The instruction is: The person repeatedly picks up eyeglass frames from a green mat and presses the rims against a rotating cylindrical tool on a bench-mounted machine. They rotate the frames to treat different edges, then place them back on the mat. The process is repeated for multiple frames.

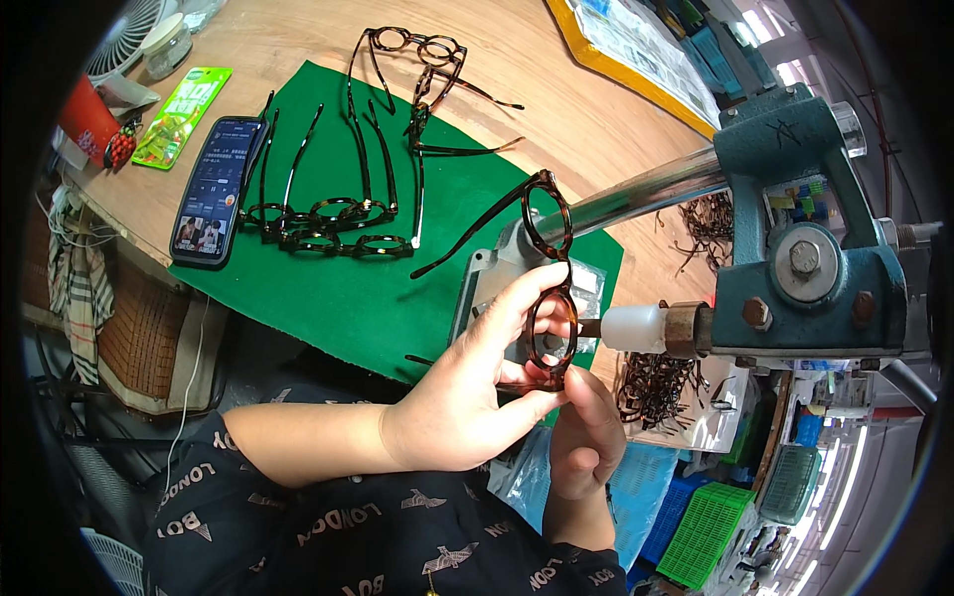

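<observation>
Near the middle of the bench, the left hand (472,382) was clamped on a round tortoiseshell frame (568,230), lenses stacked far to near, one temple (477,226) swung out left. Right hand (588,432) came in from the near side, fingers part-curled, tips at the near end of the frame; couldn't tell if they pinched it or just steadied it. Hands together there.

Just right of the frame: dark tip (590,328) on a white sleeve (634,328). Contact hidden; couldn't confirm it touched the rim.

My read on technique: firm pinch near the bridge, light on the thin rims, no twist. Square the frame to the tip, keep fingertips out of its line, keep both temples clear of the base (484,273). Right hand best as a near-end support.

Further right, teal cast machine head (815,298) on a steel post (636,189). Left, several finished-looking frames (338,238) lay on the green mat (348,129), phone (214,194) at its left edge. Near right, under the sleeve, a tangled dark pile (658,389); worth keeping sleeves off it.
</observation>
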`<state>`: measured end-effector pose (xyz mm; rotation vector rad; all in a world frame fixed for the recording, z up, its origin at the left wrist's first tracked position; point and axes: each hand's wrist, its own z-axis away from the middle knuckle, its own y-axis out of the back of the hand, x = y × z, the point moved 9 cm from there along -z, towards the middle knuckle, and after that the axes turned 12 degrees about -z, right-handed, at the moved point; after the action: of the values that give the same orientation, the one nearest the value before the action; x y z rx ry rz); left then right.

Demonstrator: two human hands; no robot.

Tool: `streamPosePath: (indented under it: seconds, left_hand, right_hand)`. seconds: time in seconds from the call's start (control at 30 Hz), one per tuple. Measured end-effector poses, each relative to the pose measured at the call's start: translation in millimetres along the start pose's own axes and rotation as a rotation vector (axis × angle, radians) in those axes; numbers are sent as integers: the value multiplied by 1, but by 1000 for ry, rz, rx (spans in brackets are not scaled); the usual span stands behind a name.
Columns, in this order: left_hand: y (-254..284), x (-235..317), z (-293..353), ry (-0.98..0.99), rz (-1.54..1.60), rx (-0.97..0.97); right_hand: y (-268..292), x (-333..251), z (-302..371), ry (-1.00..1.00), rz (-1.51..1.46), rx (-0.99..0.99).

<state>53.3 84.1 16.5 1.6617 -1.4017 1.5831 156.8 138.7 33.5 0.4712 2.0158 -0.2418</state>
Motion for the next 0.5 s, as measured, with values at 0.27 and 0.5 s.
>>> streamPosePath:
  seconds: [0.27,0.5]
  left_hand:
    - [3,1,0,-10,-21,57]
    - [2,0,-1,0,1,50]
  right_hand:
    - [-6,-9,-4,28,156,-56]
    - [-13,-20,-9,87,412,-95]
